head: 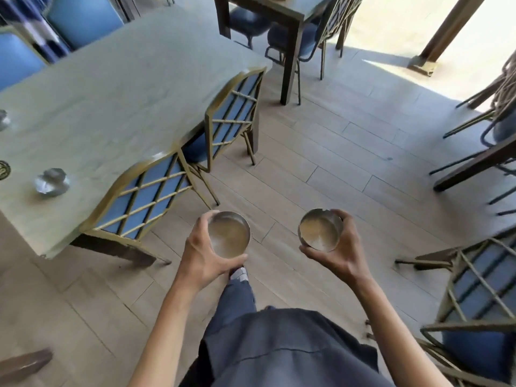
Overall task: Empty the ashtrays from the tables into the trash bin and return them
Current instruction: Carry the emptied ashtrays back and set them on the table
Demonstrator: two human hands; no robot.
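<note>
Two metal ashtrays are gripped by curled fingers: one ashtray (229, 238) in the left hand (205, 255), the other ashtray (320, 230) in the right hand (342, 248). The right one is tilted, so ash could be spilled onto the floor (321, 152) below.

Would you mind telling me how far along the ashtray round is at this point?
Done, apparently: both carried ashtrays look empty, showing bare metal inside. In hand: the left hand holds one ashtray, and the right hand holds the other ashtray, over the floor beside the long table. Left: returning these two, plus a metal ashtray on the table that may need emptying. No bin is visible.
</note>
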